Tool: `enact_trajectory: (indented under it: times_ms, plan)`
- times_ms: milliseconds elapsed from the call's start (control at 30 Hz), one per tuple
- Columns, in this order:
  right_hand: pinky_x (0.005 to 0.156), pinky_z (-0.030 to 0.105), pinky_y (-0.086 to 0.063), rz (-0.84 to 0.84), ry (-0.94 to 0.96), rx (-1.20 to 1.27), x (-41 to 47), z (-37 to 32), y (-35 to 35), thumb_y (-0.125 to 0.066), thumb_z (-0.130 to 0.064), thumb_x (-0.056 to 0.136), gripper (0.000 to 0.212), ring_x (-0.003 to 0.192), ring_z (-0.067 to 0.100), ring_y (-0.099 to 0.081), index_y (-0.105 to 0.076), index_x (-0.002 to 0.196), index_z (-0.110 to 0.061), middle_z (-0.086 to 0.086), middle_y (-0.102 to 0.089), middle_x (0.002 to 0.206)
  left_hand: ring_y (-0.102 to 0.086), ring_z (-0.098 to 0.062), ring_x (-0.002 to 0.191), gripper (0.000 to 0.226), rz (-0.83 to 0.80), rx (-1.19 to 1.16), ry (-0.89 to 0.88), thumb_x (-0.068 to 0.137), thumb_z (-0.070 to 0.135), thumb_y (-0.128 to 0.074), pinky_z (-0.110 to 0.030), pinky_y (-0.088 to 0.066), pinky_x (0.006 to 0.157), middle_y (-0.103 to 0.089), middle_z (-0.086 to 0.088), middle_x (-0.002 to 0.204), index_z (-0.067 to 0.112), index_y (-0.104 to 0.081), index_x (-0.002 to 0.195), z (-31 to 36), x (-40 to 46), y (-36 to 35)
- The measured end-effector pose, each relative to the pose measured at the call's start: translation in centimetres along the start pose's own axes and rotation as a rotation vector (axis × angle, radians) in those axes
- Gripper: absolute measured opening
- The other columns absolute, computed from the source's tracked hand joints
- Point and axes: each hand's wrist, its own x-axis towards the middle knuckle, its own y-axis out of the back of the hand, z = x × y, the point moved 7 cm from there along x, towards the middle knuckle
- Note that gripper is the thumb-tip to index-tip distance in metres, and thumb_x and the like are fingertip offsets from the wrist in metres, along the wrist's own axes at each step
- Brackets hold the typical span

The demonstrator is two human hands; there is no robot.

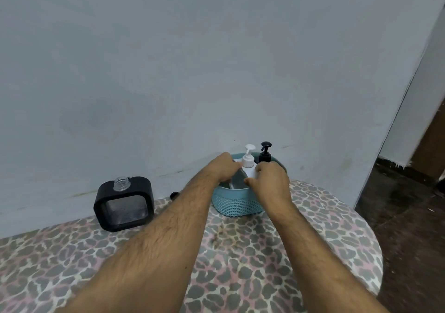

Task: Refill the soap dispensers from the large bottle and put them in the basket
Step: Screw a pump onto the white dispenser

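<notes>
Left hand (pixel 225 168) and right hand (pixel 271 180) both grip the white pump dispenser (pixel 248 160) inside the blue woven plastic basket (pixel 237 204); black pump dispenser (pixel 265 153) alongside.

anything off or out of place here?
Yes: the square black dispenser stands uncapped on the table, outside the basket. A small black cap-like piece lies behind it by the wall. No spill visible.
</notes>
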Motion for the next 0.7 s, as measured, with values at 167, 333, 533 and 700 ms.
enact_trajectory:
  times_ms: [167, 333, 533, 700]
  plan:
    - [0.066, 0.026, -0.036, -0.022, -0.010, 0.069, 0.1, 0.4, -0.3, -0.079, -0.028, 0.084, 0.021, 0.072, 0.017, -0.050, -0.062, 0.080, -0.015, -0.005, -0.053, 0.073, -0.059, -0.022, 0.073, 0.019, 0.028, -0.064, 0.004, 0.095, 0.024, -0.058, -0.038, -0.054, 0.071, -0.064, -0.011, 0.086, 0.004, -0.061, 0.093, -0.3, 0.3, 0.1]
    - [0.065, 0.026, -0.036, -0.014, 0.028, 0.064, 0.4, 0.3, -0.8, -0.078, -0.027, 0.084, 0.030, 0.062, 0.014, -0.044, -0.056, 0.067, -0.016, -0.007, -0.046, 0.061, -0.063, -0.025, 0.095, 0.034, 0.071, -0.145, 0.007, 0.091, 0.018, -0.059, -0.050, -0.055, 0.091, -0.061, -0.010, 0.109, 0.006, -0.052, 0.121, -0.6, 0.8, 0.0]
    - [0.084, 0.034, -0.051, 0.071, 0.019, 0.065, -0.1, 0.0, -0.2, -0.079, -0.024, 0.083, 0.026, 0.092, 0.021, -0.063, -0.071, 0.104, -0.012, 0.004, -0.065, 0.102, -0.059, -0.022, 0.115, 0.046, 0.291, 0.000, -0.119, 0.093, 0.022, -0.062, -0.033, -0.047, 0.098, -0.061, -0.007, 0.129, 0.012, -0.051, 0.137, 0.9, -2.1, 1.0]
    - [0.081, 0.038, -0.052, 0.134, 0.048, 0.113, -1.0, -0.1, 0.1, -0.076, -0.026, 0.083, 0.015, 0.087, 0.020, -0.063, -0.074, 0.094, -0.014, 0.001, -0.068, 0.095, -0.056, -0.019, 0.124, 0.041, 0.372, 0.028, -0.269, 0.096, 0.021, -0.059, -0.033, -0.043, 0.107, -0.060, -0.005, 0.135, 0.013, -0.055, 0.136, 2.1, -5.1, 2.0]
